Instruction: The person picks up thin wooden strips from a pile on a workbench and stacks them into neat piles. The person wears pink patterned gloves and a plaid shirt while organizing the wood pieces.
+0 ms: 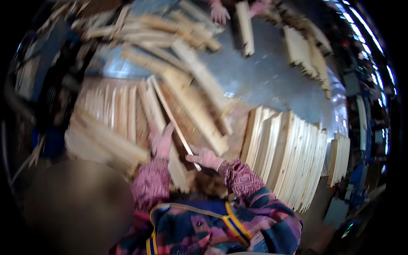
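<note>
My right hand [206, 158], in a pink glove, is closed on the near end of a thin wooden strip [172, 117], which slants away to the far left. Left of it, my gloved left hand [161, 142] lies over a pale board [149, 102], its fingers stretched out and apart. Motion blur softens the fingers, and any grip on that board is hard to make out. Just right of the strip, a longer, wider board [191, 106] lies at a slant on the brown tabletop [233, 111].
Upright boards stand in a row [293, 148] at the right; another row [108, 104] is at the left, behind stacked planks [100, 142]. Loose boards [157, 32] heap at the far left. Across the metal table [263, 72], a co-worker's gloved hand [219, 13] is near a board [245, 29].
</note>
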`<move>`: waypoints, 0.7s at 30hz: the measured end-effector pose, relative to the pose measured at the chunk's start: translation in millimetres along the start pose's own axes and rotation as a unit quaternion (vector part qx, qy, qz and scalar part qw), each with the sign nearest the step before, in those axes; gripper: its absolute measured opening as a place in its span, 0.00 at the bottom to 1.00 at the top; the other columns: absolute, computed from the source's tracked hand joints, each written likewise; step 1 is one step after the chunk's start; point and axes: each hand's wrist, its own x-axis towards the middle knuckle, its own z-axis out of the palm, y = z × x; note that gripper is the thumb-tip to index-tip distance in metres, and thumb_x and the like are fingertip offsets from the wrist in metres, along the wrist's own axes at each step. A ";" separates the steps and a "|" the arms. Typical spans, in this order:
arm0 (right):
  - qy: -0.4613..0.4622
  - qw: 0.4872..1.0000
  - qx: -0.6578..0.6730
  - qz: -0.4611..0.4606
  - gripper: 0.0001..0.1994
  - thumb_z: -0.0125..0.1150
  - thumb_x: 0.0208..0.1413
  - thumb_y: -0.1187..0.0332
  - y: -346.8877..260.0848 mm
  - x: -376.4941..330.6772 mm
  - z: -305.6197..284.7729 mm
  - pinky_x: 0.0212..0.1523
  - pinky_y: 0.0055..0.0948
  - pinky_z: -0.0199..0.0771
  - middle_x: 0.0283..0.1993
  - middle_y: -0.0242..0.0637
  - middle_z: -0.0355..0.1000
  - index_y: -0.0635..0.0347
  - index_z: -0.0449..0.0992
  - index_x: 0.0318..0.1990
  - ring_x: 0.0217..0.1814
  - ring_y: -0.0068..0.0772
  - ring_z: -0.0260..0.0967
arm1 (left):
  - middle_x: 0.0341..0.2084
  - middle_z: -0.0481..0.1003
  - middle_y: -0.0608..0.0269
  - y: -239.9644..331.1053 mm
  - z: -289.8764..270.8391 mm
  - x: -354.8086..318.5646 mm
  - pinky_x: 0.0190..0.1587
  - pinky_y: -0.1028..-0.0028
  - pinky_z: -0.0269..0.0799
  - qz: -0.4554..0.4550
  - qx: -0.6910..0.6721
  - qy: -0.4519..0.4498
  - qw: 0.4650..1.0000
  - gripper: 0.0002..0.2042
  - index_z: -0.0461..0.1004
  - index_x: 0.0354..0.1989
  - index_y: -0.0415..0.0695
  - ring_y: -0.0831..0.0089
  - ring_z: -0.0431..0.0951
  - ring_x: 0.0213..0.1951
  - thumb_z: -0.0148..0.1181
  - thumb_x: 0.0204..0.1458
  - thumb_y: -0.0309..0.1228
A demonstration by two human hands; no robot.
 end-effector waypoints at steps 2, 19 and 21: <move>-0.071 0.962 -0.228 -0.134 0.21 0.63 0.56 0.56 -5.1 1.5 34.3 0.57 0.37 0.72 0.53 0.49 0.76 0.52 0.77 0.56 0.56 0.48 0.73 | 0.61 0.65 0.35 -5.7 -1.0 3.4 0.65 0.61 0.64 -0.030 0.115 -0.080 0.990 0.52 0.49 0.74 0.41 0.45 0.68 0.62 0.75 0.44 0.43; 0.215 0.930 -0.296 -0.043 0.28 0.62 0.54 0.54 -53.6 72.9 -38.2 0.69 0.50 0.57 0.63 0.54 0.64 0.56 0.69 0.61 0.66 0.54 0.61 | 0.72 0.46 0.39 0.7 18.1 8.2 0.69 0.50 0.56 -0.217 0.371 -0.095 0.898 0.61 0.32 0.77 0.50 0.43 0.52 0.71 0.68 0.42 0.60; 0.323 0.892 -0.317 -0.004 0.33 0.67 0.51 0.56 -70.1 103.1 -76.2 0.67 0.51 0.57 0.61 0.60 0.62 0.62 0.65 0.61 0.68 0.59 0.56 | 0.71 0.48 0.34 -0.3 22.0 5.4 0.69 0.49 0.57 -0.194 0.379 -0.070 0.902 0.61 0.31 0.77 0.51 0.38 0.55 0.69 0.70 0.43 0.55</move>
